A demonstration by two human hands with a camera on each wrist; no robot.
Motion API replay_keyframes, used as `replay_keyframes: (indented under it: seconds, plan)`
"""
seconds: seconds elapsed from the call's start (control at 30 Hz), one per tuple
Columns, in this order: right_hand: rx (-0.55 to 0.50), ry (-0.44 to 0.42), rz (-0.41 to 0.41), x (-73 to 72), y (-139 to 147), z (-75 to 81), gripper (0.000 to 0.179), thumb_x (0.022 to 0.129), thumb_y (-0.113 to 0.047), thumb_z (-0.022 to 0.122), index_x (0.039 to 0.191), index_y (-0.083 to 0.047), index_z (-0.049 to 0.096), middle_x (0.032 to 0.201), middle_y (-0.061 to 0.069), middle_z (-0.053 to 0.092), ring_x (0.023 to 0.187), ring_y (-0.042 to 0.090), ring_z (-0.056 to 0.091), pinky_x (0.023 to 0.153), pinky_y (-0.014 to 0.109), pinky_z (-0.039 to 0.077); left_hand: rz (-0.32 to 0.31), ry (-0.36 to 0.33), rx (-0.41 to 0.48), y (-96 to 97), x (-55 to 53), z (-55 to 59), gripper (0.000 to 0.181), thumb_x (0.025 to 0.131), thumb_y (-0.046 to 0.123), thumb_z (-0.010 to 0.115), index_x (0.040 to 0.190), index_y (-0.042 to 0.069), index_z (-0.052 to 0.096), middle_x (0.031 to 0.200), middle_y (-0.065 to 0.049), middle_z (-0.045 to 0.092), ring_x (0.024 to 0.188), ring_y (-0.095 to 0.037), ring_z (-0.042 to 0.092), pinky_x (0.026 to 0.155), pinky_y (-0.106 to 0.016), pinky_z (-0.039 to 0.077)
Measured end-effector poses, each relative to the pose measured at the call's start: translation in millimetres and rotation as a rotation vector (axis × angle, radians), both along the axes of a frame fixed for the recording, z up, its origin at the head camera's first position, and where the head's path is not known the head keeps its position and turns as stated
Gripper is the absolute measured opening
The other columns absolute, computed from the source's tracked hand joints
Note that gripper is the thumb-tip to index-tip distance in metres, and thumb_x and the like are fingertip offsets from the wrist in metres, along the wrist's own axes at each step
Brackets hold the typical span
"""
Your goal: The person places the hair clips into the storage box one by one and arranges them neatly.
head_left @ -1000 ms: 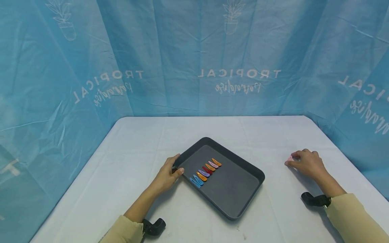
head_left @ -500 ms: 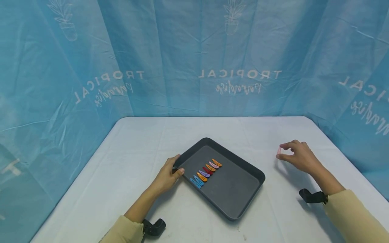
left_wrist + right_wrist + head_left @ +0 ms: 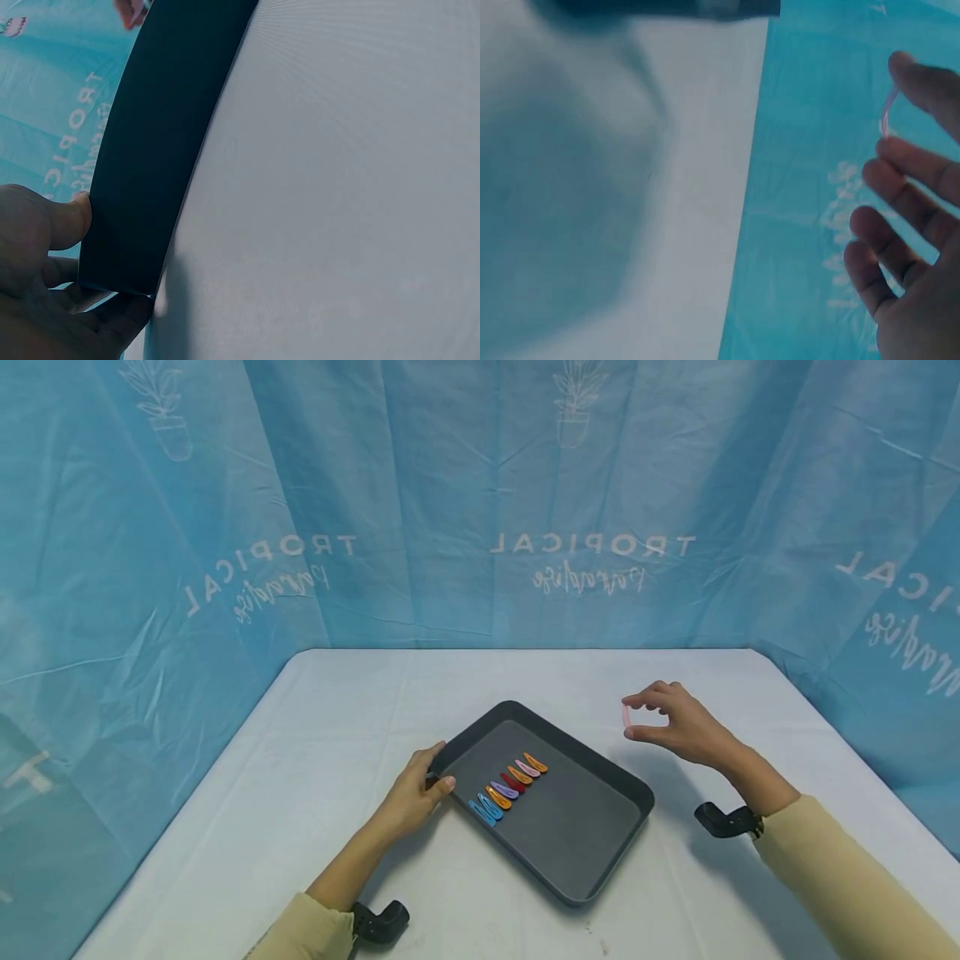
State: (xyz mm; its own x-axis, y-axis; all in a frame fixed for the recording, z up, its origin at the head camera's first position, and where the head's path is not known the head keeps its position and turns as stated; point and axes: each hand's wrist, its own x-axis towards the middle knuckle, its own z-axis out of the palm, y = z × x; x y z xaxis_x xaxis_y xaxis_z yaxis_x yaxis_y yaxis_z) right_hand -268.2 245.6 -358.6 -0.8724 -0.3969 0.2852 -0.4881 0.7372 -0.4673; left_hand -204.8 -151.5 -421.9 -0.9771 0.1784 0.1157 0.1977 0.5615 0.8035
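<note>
A dark grey tray [image 3: 577,847] lies turned at an angle on the table. My left hand [image 3: 408,793] grips its left corner, thumb over the rim and fingers against the outside, as the left wrist view also shows. Inside the tray a slanting row of several snap hair clips [image 3: 503,789] in blue, orange, purple, red and pink runs along the left part. My right hand [image 3: 686,722] is raised above the table, right of the tray's far edge. Between thumb and fingertip it pinches a pink hair clip [image 3: 626,716] by its two ends, seen edge-on in the right wrist view.
A white cloth covers the table [image 3: 360,710]. Blue printed curtains [image 3: 450,510] hang behind it and at both sides. The tray's raised wall [image 3: 592,747] stands between the right hand and the row of clips.
My right hand has lifted the pink hair clip off the table at the right and carried it leftward toward the tray. The left hand and the tray stay where they were.
</note>
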Motion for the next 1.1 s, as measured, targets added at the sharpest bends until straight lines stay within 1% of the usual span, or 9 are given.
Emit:
replay_keyframes:
  seconds: [0.1, 0.23, 0.37, 0.47, 0.57, 0.63, 0.9, 1.0, 1.1]
  plan:
    - [-0.005, -0.002, 0.076, -6.4, -13.6, 0.3, 0.051, 0.079, -0.031, 0.076, 0.123, -0.009, 0.062, 0.114, 0.007, 0.059, 0.106, 0.024, 0.047, 0.084, 0.048, 0.046, -0.001, -0.001, -0.001, -0.2, 0.2, 0.0, 0.061, 0.094, 0.014, 0.057, 0.147, 0.001, 0.029, 0.144, -0.023, 0.038, 0.136, -0.041, 0.034, 0.108, -0.056, 0.033]
    - [0.011, -0.024, 0.153, -13.7, -31.9, 0.4, 0.05, 0.079, -0.032, 0.076, 0.123, -0.012, 0.062, 0.116, 0.004, 0.06, 0.109, 0.022, 0.047, 0.087, 0.047, 0.046, -0.003, 0.0, 0.002, -0.3, 0.1, 0.3, 0.062, 0.094, 0.015, 0.057, 0.147, 0.001, 0.028, 0.143, -0.023, 0.038, 0.136, -0.041, 0.034, 0.108, -0.056, 0.033]
    - [0.008, -0.069, 0.24, -19.7, -46.6, 0.0, 0.049, 0.08, -0.034, 0.075, 0.124, -0.016, 0.062, 0.119, 0.003, 0.06, 0.11, 0.022, 0.046, 0.088, 0.047, 0.045, -0.005, 0.002, 0.008, -0.2, 0.1, 0.8, 0.061, 0.094, 0.014, 0.057, 0.147, 0.001, 0.028, 0.143, -0.023, 0.038, 0.136, -0.041, 0.035, 0.108, -0.056, 0.034]
    - [0.017, -0.102, 0.288, -24.8, -55.7, -1.3, 0.048, 0.081, -0.035, 0.074, 0.124, -0.019, 0.062, 0.121, 0.001, 0.059, 0.108, 0.019, 0.044, 0.088, 0.047, 0.046, -0.006, 0.004, 0.005, 0.0, 0.1, 1.0, 0.061, 0.094, 0.014, 0.057, 0.147, 0.001, 0.028, 0.143, -0.023, 0.038, 0.135, -0.041, 0.036, 0.107, -0.056, 0.034]
    - [0.044, -0.127, 0.312, -29.8, -63.9, -3.3, 0.046, 0.082, -0.035, 0.073, 0.124, -0.021, 0.061, 0.122, -0.001, 0.058, 0.107, 0.017, 0.043, 0.09, 0.047, 0.046, -0.004, 0.004, -0.003, -0.1, 0.1, 1.3, 0.061, 0.094, 0.015, 0.056, 0.147, 0.001, 0.028, 0.143, -0.023, 0.038, 0.135, -0.041, 0.036, 0.107, -0.056, 0.035]
    - [0.052, -0.153, 0.325, -32.7, -68.9, -4.5, 0.046, 0.082, -0.032, 0.073, 0.125, -0.02, 0.061, 0.123, 0.0, 0.057, 0.108, 0.018, 0.042, 0.092, 0.047, 0.045, -0.001, 0.004, -0.008, -0.2, 0.1, 1.5, 0.062, 0.094, 0.016, 0.056, 0.147, 0.002, 0.028, 0.143, -0.023, 0.038, 0.135, -0.041, 0.037, 0.107, -0.056, 0.035]
    - [0.074, -0.251, 0.383, -38.5, -83.4, -14.0, 0.047, 0.084, -0.028, 0.071, 0.127, -0.012, 0.059, 0.128, 0.003, 0.055, 0.113, 0.03, 0.041, 0.095, 0.052, 0.044, 0.0, -0.002, -0.012, -0.3, 0.1, 0.6, 0.061, 0.095, 0.016, 0.056, 0.147, 0.002, 0.028, 0.144, -0.022, 0.037, 0.135, -0.041, 0.036, 0.108, -0.056, 0.034]
    - [0.098, -0.257, 0.394, -39.1, -87.3, -17.5, 0.047, 0.085, -0.028, 0.071, 0.127, -0.012, 0.059, 0.13, 0.002, 0.055, 0.112, 0.029, 0.041, 0.095, 0.051, 0.044, -0.001, -0.004, -0.015, -0.4, 0.3, 0.1, 0.061, 0.095, 0.016, 0.056, 0.147, 0.003, 0.028, 0.144, -0.022, 0.037, 0.136, -0.041, 0.035, 0.108, -0.056, 0.034]
    - [0.135, -0.234, 0.407, -40.7, -90.2, -20.8, 0.045, 0.085, -0.028, 0.07, 0.127, -0.013, 0.06, 0.13, 0.002, 0.055, 0.11, 0.026, 0.041, 0.092, 0.049, 0.045, -0.001, -0.007, -0.007, -0.8, 0.1, -0.2, 0.062, 0.094, 0.016, 0.056, 0.147, 0.003, 0.028, 0.145, -0.022, 0.036, 0.137, -0.041, 0.033, 0.109, -0.057, 0.032]
